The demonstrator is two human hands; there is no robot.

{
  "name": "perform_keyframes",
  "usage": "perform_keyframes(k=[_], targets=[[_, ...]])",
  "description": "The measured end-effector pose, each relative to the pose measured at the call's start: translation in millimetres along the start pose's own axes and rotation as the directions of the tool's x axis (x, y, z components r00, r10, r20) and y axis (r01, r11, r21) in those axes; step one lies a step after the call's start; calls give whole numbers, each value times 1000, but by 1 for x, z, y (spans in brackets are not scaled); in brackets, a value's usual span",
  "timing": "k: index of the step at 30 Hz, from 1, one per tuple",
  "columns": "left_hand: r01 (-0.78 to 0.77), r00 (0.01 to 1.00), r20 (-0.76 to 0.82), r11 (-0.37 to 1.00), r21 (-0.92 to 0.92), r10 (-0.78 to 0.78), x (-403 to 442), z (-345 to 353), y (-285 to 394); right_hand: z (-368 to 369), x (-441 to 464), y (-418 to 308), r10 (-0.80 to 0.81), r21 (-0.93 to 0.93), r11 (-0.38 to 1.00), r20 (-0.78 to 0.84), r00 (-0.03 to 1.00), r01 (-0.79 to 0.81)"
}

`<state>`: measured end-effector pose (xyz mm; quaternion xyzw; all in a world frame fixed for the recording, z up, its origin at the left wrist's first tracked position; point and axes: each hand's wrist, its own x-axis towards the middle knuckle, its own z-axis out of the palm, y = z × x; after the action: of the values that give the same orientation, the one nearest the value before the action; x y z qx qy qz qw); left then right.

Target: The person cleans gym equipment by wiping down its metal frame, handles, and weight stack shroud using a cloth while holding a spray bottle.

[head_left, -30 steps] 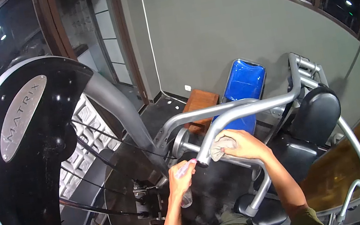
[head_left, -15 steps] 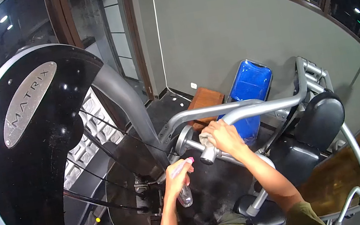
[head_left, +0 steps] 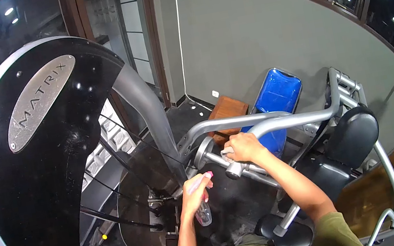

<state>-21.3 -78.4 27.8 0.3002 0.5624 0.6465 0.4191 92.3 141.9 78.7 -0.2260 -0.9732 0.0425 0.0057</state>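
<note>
My left hand [head_left: 195,194] is wrapped round a clear spray bottle [head_left: 204,215] with a pink nozzle, low in the centre of the view. My right hand [head_left: 244,147] presses a light cloth [head_left: 227,153] against the machine's silver bar, near the round end [head_left: 234,170] of a joint. Most of the cloth is hidden under the fingers. The curved silver arm [head_left: 291,120] of the machine runs from behind this hand toward the right.
A black machine cover [head_left: 56,163] fills the left side. Behind the bars are a blue board [head_left: 278,91] and a brown wooden box [head_left: 227,111]. A black padded seat [head_left: 322,174] and backrest [head_left: 352,136] stand at the right.
My right hand has moved with the cloth from the front of the curved bar to the joint farther left and up. The left hand still holds the bottle. The view has shifted slightly.
</note>
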Motion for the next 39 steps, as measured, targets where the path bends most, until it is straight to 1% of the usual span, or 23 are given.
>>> perform_keyframes(k=[1, 4, 5, 6, 8, 10, 11, 12, 14, 16, 17, 18, 20, 21, 24, 27, 30, 31, 34, 37, 39], targets=[[4, 1000, 0, 1000, -16, -4, 0, 0, 0, 5, 3, 1, -8, 22, 1000, -48, 999, 9], [14, 1000, 9, 999, -40, -14, 2, 2, -4, 17, 8, -26, -60, -172, 981, 145, 988, 85], [19, 1000, 14, 999, -44, -19, 3, 3, -7, 13, 2, -33, -169, 7, 985, 202, 965, 171], [22, 999, 25, 999, -48, -20, 4, 3, -9, 18, 2, -40, -279, -7, 958, 218, 935, 287], [25, 999, 39, 998, -54, -23, 5, 1, -11, 13, 5, -34, -311, -4, 947, 238, 920, 321], [56, 998, 44, 998, -27, -55, 4, -2, -9, -6, 5, -24, -151, 32, 989, 222, 963, 148], [70, 996, 49, 997, -16, -69, 5, -2, -7, -5, 7, -13, -92, -68, 992, 194, 977, 107], [71, 996, 51, 997, -17, -70, 5, -1, -6, -11, 2, -4, -61, -73, 995, 45, 997, 64], [73, 996, 62, 997, -19, -71, 5, -1, -5, -17, -13, 8, 11, 23, 1000, -118, 993, -8], [76, 994, 79, 997, -23, -74, 7, 4, -9, -17, -36, -2, -46, 64, 996, -199, 979, 59], [80, 994, 82, 996, -33, -77, 7, 6, -9, -19, -46, -12, -64, 107, 991, -179, 982, 84], [84, 993, 85, 996, -41, -81, 6, 8, -9, -19, -58, -20, -119, 158, 977, -167, 979, 145], [87, 991, 104, 995, -41, -83, 6, 11, -6, -22, -80, -36, -164, 36, 984, -196, 967, 174], [90, 990, 113, 995, -41, -85, 5, 12, -6, -22, -86, -35, -181, 14, 982, -186, 966, 187], [100, 988, 123, 995, -13, -98, 7, 13, -10, -16, -94, -28, -163, 20, 985, -209, 964, 171], [84, 990, 116, 996, -8, -82, 5, 13, -6, -12, -91, -25, 117, 51, 993, -243, 963, -108], [83, 990, 117, 997, -10, -81, 5, 12, -8, -1, -83, -42, 124, -21, 990, -291, 949, -136], [83, 990, 117, 996, -16, -80, 5, 13, -8, -4, -86, -57, 152, -35, 985, -315, 937, -171], [85, 991, 103, 996, -26, -81, 5, 12, -3, 3, -99, -75, 222, 210, 966, -363, 905, -153], [89, 992, 86, 996, -15, -88, 5, 13, -3, 22, -111, -73, 409, 418, 872, -336, 848, -255], [88, 993, 83, 996, -5, -87, 5, 13, -4, 41, -114, -73, 499, 538, 803, -373, 782, -256]])
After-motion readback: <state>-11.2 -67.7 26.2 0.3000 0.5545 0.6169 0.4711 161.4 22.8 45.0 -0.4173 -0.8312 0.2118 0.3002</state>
